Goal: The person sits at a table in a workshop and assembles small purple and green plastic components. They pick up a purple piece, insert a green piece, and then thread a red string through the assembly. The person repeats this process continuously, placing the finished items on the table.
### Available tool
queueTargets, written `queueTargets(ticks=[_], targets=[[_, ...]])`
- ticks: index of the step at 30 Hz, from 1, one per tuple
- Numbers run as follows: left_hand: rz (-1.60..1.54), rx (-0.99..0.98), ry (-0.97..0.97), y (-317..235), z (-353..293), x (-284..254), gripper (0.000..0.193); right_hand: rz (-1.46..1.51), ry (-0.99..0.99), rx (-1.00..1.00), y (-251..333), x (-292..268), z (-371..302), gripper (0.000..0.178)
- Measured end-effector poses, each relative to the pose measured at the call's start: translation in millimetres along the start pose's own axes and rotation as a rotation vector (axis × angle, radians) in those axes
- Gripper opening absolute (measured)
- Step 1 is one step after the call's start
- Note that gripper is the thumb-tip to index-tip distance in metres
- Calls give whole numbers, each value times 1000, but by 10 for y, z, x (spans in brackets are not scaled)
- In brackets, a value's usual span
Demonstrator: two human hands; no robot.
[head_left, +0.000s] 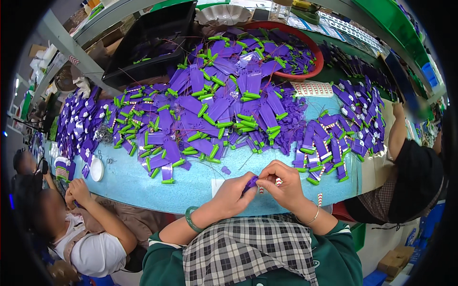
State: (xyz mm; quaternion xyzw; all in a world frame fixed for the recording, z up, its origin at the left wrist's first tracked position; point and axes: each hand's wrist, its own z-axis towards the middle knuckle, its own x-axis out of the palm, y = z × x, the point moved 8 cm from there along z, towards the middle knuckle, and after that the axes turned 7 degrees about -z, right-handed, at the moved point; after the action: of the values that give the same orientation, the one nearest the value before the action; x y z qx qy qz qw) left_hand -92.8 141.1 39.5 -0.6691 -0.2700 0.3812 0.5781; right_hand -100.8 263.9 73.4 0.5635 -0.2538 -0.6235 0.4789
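Close to the table's near edge, my left hand (233, 194) is closed on a small purple plastic piece (250, 183). My right hand (285, 185) meets it there, thumb and forefinger pinched together at the piece's right end. A short red-and-white striped strip (261, 189) shows just under those fingertips. Another bit of striped strip (278, 181) lies against the right fingers, and one more (319, 199) is by the right wrist. Beyond both hands spreads a big heap of purple flat parts with bright green ends (219, 107).
A striped sticker sheet (312, 89) lies behind the right-hand pile of purple parts (329, 143). Farther back are a red basin (318, 57) and a black bin (129, 71). A white cup (97, 169) stands left. Co-workers sit at left (95, 238) and right (405, 176).
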Motion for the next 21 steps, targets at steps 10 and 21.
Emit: queueTargets(ticks=[10, 21], targets=[[65, 71, -25, 4, 13, -35, 18, -107, -137, -82, 19, 41, -49, 17], [-54, 36, -15, 74, -60, 4, 16, 8, 69, 86, -67, 240, -30, 11]])
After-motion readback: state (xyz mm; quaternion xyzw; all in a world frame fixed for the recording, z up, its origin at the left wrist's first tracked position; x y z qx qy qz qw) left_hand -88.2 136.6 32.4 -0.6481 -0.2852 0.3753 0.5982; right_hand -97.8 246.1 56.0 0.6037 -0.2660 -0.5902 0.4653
